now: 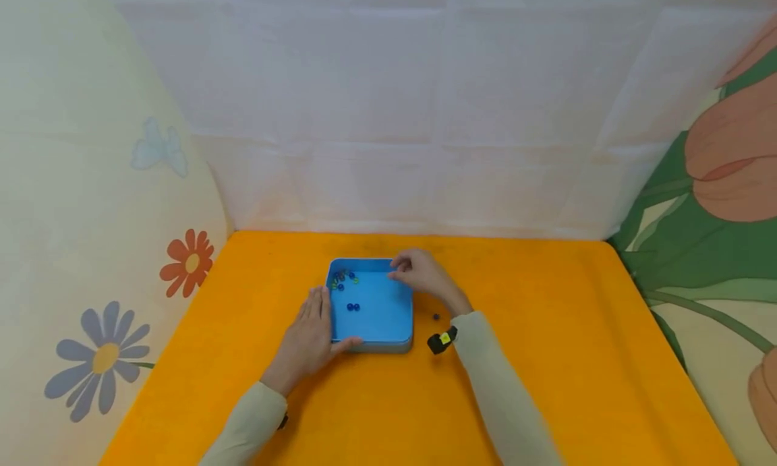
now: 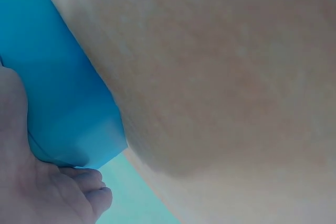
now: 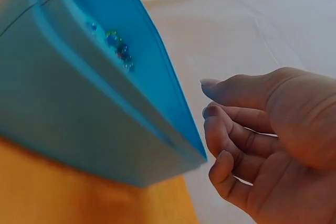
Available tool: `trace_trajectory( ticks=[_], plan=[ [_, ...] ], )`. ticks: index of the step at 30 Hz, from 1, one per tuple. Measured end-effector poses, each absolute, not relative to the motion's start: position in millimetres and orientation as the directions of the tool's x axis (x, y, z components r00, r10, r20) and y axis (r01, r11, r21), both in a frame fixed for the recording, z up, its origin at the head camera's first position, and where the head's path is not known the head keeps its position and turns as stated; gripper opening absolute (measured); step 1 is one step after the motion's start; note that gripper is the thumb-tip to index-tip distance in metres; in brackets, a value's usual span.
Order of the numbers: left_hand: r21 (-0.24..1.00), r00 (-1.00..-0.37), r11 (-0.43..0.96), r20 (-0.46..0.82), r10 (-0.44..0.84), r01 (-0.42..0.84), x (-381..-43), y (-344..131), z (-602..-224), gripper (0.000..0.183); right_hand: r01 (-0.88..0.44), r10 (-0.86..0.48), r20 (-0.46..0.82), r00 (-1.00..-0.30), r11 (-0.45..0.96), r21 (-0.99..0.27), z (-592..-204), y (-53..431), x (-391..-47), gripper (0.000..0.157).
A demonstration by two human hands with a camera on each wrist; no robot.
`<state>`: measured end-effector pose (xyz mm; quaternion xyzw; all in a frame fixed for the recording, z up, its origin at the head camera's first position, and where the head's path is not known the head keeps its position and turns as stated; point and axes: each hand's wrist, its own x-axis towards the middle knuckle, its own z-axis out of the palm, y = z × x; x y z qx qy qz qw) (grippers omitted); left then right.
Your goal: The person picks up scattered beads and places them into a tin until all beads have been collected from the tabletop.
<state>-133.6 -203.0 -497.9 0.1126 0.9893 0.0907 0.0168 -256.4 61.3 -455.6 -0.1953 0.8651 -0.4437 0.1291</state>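
Note:
A square blue box without a cover stands on the orange tabletop. Several small glass marbles, dark blue and greenish, gather in its far left corner, and a pair of blue marbles sits nearer its middle. My left hand lies along the box's left side with straight fingers, thumb stretched over the near edge. Over the far right corner hovers my right hand. In the right wrist view its fingers are loosely bent, the thumb is apart from them, and nothing shows between.
One dark marble lies on the orange tabletop right of the box, close to the right wrist's black strap. A white cloth backdrop hangs behind the table, with flower-printed cloths at both sides.

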Motion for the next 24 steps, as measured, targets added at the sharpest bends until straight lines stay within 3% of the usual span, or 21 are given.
trace_trajectory(
  ticks=[12,24],
  plan=[
    [0.184,-0.972,0.955,-0.005,0.236,0.231,-133.8,-203.2,-498.6,0.124,-0.221,-0.444,-0.077,-0.892,0.580,-0.784,-479.5,120.4,-226.9,0.032],
    [0.187,-0.973,0.956,-0.013,0.232,0.226,-134.3,-202.7,-497.9,0.124,-0.128,-0.399,-0.166,-0.902,0.614,-0.778,-494.1,144.9,-202.0,0.023]
  ],
)
